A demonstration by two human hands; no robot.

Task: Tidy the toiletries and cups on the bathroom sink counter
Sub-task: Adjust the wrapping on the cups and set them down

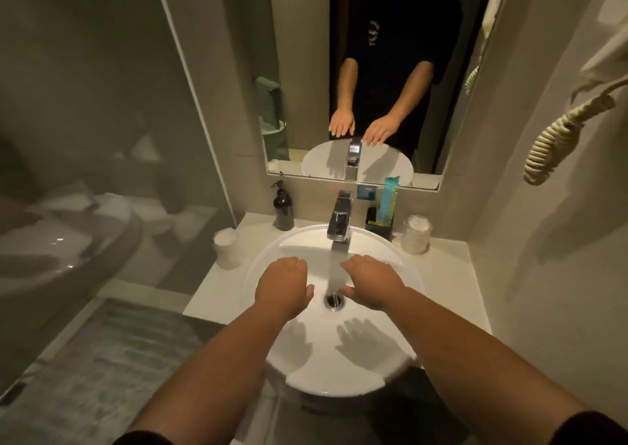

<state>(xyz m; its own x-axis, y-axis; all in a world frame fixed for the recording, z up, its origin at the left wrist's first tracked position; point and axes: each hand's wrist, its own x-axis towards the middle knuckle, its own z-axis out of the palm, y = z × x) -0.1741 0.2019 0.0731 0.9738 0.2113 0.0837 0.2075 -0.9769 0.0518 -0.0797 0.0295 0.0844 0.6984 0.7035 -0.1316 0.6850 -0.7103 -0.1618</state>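
Observation:
My left hand [283, 286] and my right hand [372, 281] hover palm down over the round white sink [272, 261], either side of the water running from the chrome faucet [339, 220]. Both hands hold nothing, fingers spread. A dark pump bottle [283, 206] stands on the counter behind the basin at left. A wrapped stack of cups [225, 247] sits at the counter's left edge. Another wrapped stack of cups [416, 234] sits at right. A black holder [379, 227] with a teal toiletry packet [389, 203] stands right of the faucet.
A mirror [306, 71] above the counter reflects a person and both hands. A coiled cord [550, 142] hangs on the right wall. A glass partition [102, 139] is to the left, with a grey mat [102, 359] on the floor below.

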